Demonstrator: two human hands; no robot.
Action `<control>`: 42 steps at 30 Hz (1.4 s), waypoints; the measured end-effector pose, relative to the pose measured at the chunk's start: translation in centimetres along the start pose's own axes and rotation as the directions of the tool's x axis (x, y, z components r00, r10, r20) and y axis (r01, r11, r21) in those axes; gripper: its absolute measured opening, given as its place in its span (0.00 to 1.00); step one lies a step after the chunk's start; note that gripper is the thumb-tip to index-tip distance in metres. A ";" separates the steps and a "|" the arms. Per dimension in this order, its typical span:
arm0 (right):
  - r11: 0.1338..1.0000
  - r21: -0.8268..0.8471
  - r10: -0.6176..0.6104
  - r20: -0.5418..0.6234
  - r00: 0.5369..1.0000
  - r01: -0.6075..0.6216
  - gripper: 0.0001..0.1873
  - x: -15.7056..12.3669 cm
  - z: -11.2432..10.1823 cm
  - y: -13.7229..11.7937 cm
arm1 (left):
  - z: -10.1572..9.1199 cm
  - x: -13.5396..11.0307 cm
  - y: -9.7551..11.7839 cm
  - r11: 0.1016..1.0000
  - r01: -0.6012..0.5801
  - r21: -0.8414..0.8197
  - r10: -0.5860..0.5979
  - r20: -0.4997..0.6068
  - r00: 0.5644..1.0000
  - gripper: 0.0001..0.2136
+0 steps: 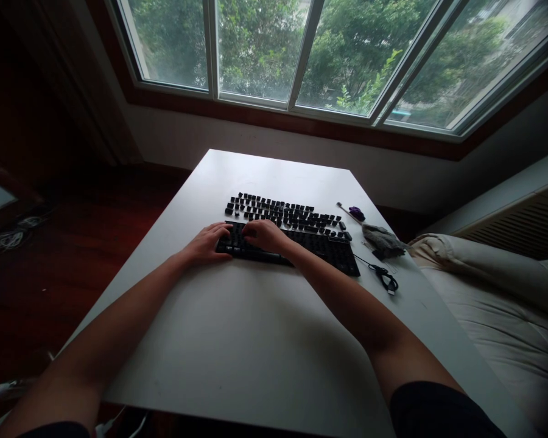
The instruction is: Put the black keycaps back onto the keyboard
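Note:
A black keyboard point(319, 248) lies across the far half of a white table point(237, 340). Just beyond it, several loose black keycaps point(283, 213) are laid out in rows. My left hand point(206, 243) rests at the keyboard's left end, fingers curled down onto its edge. My right hand point(267, 235) lies on the left part of the keyboard, fingers bent and pressed onto the keys. What, if anything, the fingertips pinch is too small to see.
A coiled black cable point(383, 277) lies right of the keyboard. A grey cloth point(383, 239) and a small purple-tipped tool point(355, 212) sit at the table's right edge. A cushioned bed point(497, 292) adjoins the right side. Windows run behind; dark wooden floor lies to the left.

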State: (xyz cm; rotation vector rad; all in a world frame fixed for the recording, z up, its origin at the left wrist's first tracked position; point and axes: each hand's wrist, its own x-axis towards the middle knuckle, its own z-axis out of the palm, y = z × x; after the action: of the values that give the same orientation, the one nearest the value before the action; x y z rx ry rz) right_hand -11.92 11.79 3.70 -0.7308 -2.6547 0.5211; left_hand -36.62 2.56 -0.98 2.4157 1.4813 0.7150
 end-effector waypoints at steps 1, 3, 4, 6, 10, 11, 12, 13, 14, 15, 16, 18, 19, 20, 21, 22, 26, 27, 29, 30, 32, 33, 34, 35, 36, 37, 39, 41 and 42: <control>1.000 0.004 0.011 0.015 1.000 -0.011 0.07 -0.4 0.1 -0.4 | 0.0 0.0 0.0 1.000 0.003 0.000 -0.003 0.005 1.000 0.26; 1.000 -0.013 0.023 0.036 0.999 -0.022 0.06 -0.9 0.3 -1.0 | -0.1 0.0 0.1 1.000 0.007 -0.003 -0.007 0.011 1.000 0.26; 0.999 -0.031 0.027 0.043 0.999 -0.026 0.05 -1.0 0.4 -1.2 | -0.1 0.0 0.1 1.000 0.008 -0.005 -0.008 0.011 1.000 0.26; 0.997 -0.073 0.042 0.062 0.997 -0.037 0.04 -0.9 0.6 -1.6 | -0.1 0.0 0.1 1.000 0.008 -0.009 -0.008 0.009 1.000 0.26; 0.985 -0.160 0.073 0.091 0.993 -0.057 0.04 -0.5 0.6 -2.2 | -0.1 0.0 0.1 1.000 0.002 -0.010 -0.002 0.005 1.000 0.26; 0.982 -0.183 0.067 0.100 0.993 -0.048 0.04 -0.4 0.5 -2.4 | -0.1 0.0 0.1 1.000 0.001 -0.012 -0.001 0.004 1.000 0.26; 0.978 -0.207 0.059 0.110 0.992 -0.035 0.04 -0.4 0.5 -2.5 | -0.1 0.0 0.1 1.000 0.002 -0.014 -0.002 0.003 1.000 0.26; 0.973 -0.228 0.053 0.122 0.991 -0.024 0.03 -0.4 0.5 -2.7 | -0.1 0.0 0.2 1.000 0.003 -0.016 -0.003 0.002 1.000 0.26; 0.969 -0.248 0.054 0.134 0.990 -0.019 0.03 -0.4 0.5 -2.9 | -0.2 0.0 0.2 1.000 0.005 -0.018 -0.005 0.002 1.000 0.25; 0.964 -0.266 0.060 0.142 0.988 -0.021 0.03 -0.4 0.5 -3.1 | -0.2 0.0 0.2 1.000 0.007 -0.019 -0.007 0.003 1.000 0.25; 0.959 -0.283 0.070 0.144 0.987 -0.026 0.04 -0.4 0.6 -3.2 | -0.2 0.0 0.3 1.000 0.009 -0.020 -0.009 0.003 1.000 0.26; 0.951 -0.309 0.076 0.130 0.989 -0.033 0.05 -0.5 0.8 -3.5 | -0.2 0.0 0.3 1.000 0.011 -0.019 -0.011 0.003 1.000 0.26; 0.949 -0.315 0.069 0.120 0.990 -0.028 0.05 -0.5 0.9 -3.5 | -0.2 0.1 0.4 1.000 0.012 -0.019 -0.012 0.001 1.000 0.25; 0.950 -0.312 0.060 0.114 0.992 -0.022 0.05 -0.4 0.9 -3.5 | -0.2 0.1 0.4 1.000 0.012 -0.019 -0.012 0.000 1.000 0.25; 0.955 -0.296 0.055 0.115 0.992 -0.018 0.05 -0.4 0.9 -3.4 | -0.1 0.1 0.4 1.000 0.012 -0.019 -0.012 -0.001 1.000 0.25; 0.963 -0.267 0.058 0.123 0.991 -0.023 0.04 -0.3 0.9 -3.3 | -0.1 0.1 0.4 1.000 0.012 -0.019 -0.012 -0.001 1.000 0.25; 0.991 -0.093 0.105 0.153 0.983 -0.092 0.02 -0.2 0.6 -2.5 | -0.1 0.1 0.4 1.000 0.011 -0.018 -0.011 0.001 1.000 0.25; 0.993 -0.062 0.111 0.144 0.983 -0.103 0.02 -0.3 0.6 -2.4 | -0.1 0.1 0.5 1.000 0.011 -0.018 -0.011 0.001 1.000 0.25; 0.993 -0.025 0.115 0.115 0.987 -0.113 0.02 -0.4 0.6 -2.2 | -0.1 0.1 0.5 1.000 0.010 -0.017 -0.010 0.003 1.000 0.25; 0.993 -0.013 0.118 0.102 0.988 -0.117 0.02 -0.5 0.7 -2.2 | -0.1 0.1 0.5 1.000 0.011 -0.018 -0.011 0.002 1.000 0.25; 0.991 0.001 0.129 0.094 0.987 -0.130 0.01 -0.5 0.9 -2.1 | -0.1 0.1 0.5 1.000 0.016 -0.020 -0.016 0.000 1.000 0.25; 0.991 -0.001 0.134 0.095 0.986 -0.135 0.01 -0.5 1.0 -2.2 | -0.1 0.1 0.6 1.000 0.017 -0.020 -0.017 0.000 1.000 0.25; 0.990 -0.013 0.139 0.094 0.986 -0.139 0.01 -0.5 1.1 -2.2 | -0.1 0.1 0.6 1.000 0.016 -0.020 -0.016 -0.001 1.000 0.25; 0.989 -0.035 0.145 0.092 0.985 -0.142 0.00 -0.5 1.3 -2.3 | -0.1 0.1 0.6 1.000 0.014 -0.019 -0.014 -0.001 1.000 0.25; 0.988 -0.062 0.149 0.090 0.985 -0.144 0.00 -0.5 1.4 -2.4 | -0.1 0.1 0.6 1.000 0.012 -0.018 -0.012 -0.003 1.000 0.25; 0.986 -0.090 0.151 0.088 0.985 -0.143 0.00 -0.5 1.5 -2.5 | -0.1 0.1 0.7 1.000 0.010 -0.018 -0.010 -0.005 1.000 0.25; 0.981 -0.139 0.145 0.085 0.986 -0.132 0.02 -0.6 1.7 -2.7 | -0.1 0.1 0.6 1.000 0.010 -0.017 -0.010 -0.009 1.000 0.24; 0.980 -0.167 0.127 0.089 0.988 -0.111 0.04 -0.7 1.7 -2.8 | -0.1 0.1 0.6 1.000 0.010 -0.019 -0.010 -0.009 1.000 0.25; 0.980 -0.171 0.114 0.090 0.989 -0.098 0.04 -0.8 1.6 -2.7 | -0.1 0.1 0.5 1.000 0.009 -0.020 -0.009 -0.006 1.000 0.25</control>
State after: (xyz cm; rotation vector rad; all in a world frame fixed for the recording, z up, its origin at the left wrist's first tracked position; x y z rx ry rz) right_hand -13.06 8.81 3.31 -0.9222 -2.7892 0.3746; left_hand -36.24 2.38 -0.63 2.3927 1.4789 0.7326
